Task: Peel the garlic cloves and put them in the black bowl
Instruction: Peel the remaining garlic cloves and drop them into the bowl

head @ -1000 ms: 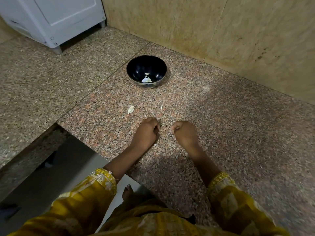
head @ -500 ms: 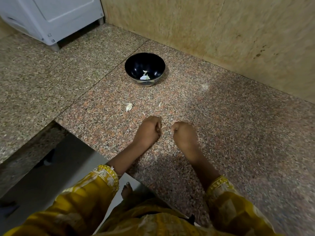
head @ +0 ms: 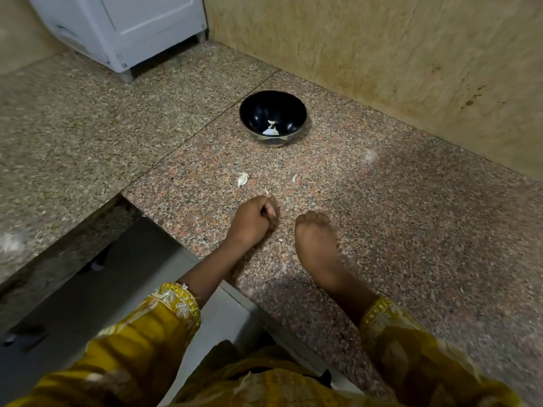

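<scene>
The black bowl stands on the granite counter near the back wall, with a few pale garlic pieces in its bottom. One unpeeled garlic clove lies on the counter in front of the bowl. My left hand rests just below that clove, fingers and thumb curled tightly round a small garlic clove that is almost hidden. My right hand is beside it, a short gap away. Its back faces the camera and its fingers are curled under, with nothing visible in them.
Small scraps of garlic skin lie on the granite counter around the hands. A white appliance stands at the back left. A tan wall runs behind the bowl. The counter edge drops off at lower left.
My hands were fist to fist and have drawn apart; the right hand has slid back and to the right. The camera view has shifted a little.
</scene>
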